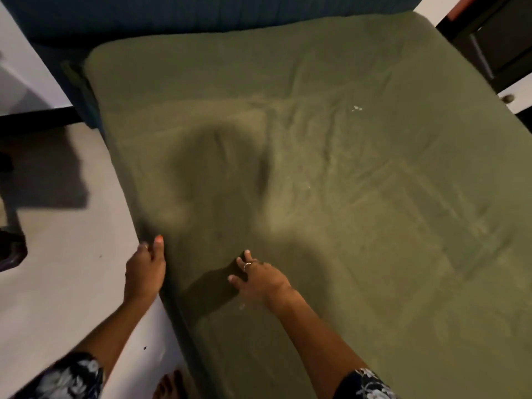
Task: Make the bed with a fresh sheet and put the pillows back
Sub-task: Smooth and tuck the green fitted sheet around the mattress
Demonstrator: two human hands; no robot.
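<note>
Bare toes (169, 384) and two floral sleeves sit closest to the lens, at the near edge of the bed (331, 174). Its green sheet (374, 254) already covers the whole mattress, lightly creased through the middle with a few pale specks on it — so the step in hand looks like smoothing and seating the side edge. No pillows show anywhere in view; fetching them is likely the next call once this edge lies flat. Beyond the bed runs a dark blue headboard (201, 15), with pale floor (57, 269) to the left and dark furniture (501, 44) at the far right corner. Left hand (145, 269) grips the sheet's side edge, thumb on top — right hand (260, 279), ring on one finger, presses flat with its fingers spread.
</note>
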